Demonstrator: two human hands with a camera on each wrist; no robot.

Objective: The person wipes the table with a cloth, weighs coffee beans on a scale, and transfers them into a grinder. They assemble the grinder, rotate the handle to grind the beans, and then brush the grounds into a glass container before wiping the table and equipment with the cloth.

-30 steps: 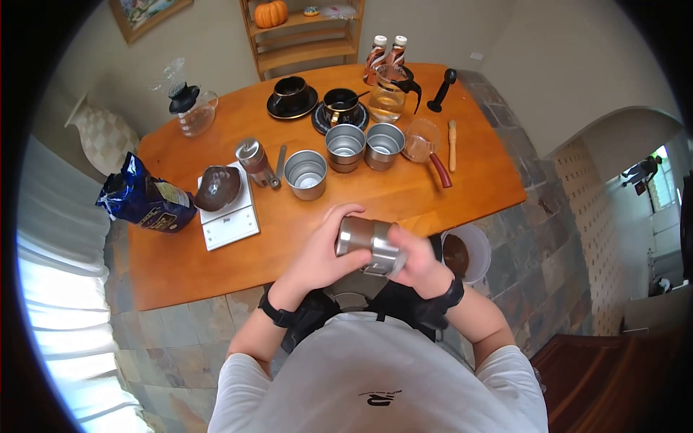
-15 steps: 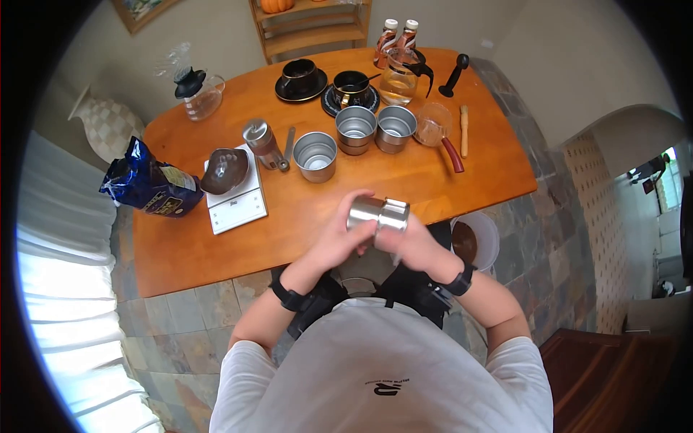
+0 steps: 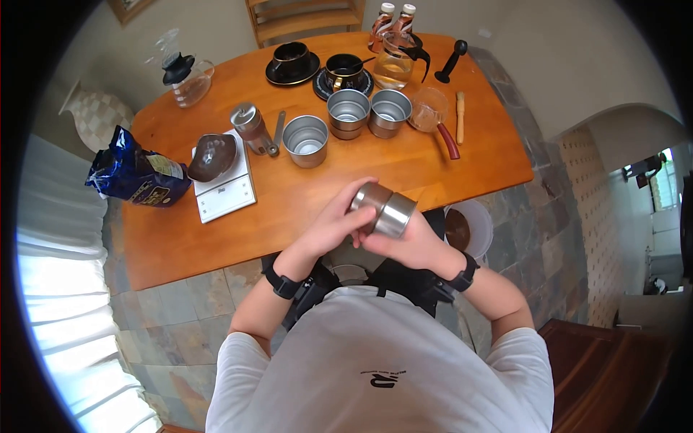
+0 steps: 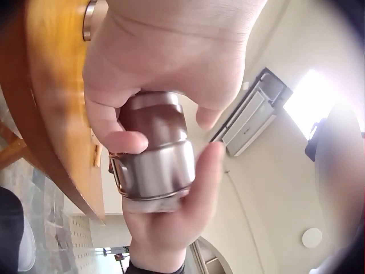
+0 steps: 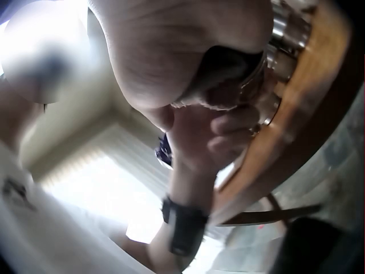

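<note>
Steel canister (image 3: 385,209), held tilted between two hands above the near edge of a wooden table (image 3: 188,249). In the head view, the left hand (image 3: 339,222) curls around its upper end with the thumb laid across the side. The right hand (image 3: 406,242) grips the lower end; most of its fingers are hidden beneath the metal.

On the table, counted: three open steel cups (image 3: 305,141); two black cups (image 3: 291,59), each on a saucer (image 3: 274,75); two bottles (image 3: 380,29); one glass jug (image 3: 394,71) partly filled with liquid; one hand grinder (image 3: 251,130); one brush (image 3: 460,119); one red-handled clear pot (image 3: 429,108); one blue bag (image 3: 137,177); and one brown bowl (image 3: 213,157) resting on a white scale (image 3: 225,198). A bucket (image 3: 478,229) on the floor is partly covered by the table edge.

In the left wrist view, the left hand's bent fingers wrap the canister from above, while the right hand cups its other end from below, thumb alongside. The right hand is blurred.

In the right wrist view, the right hand fills the top and hides most of the canister, which is dark and hard to make out. The left hand's curled fingers show just beneath; its exact contact is unclear here.
</note>
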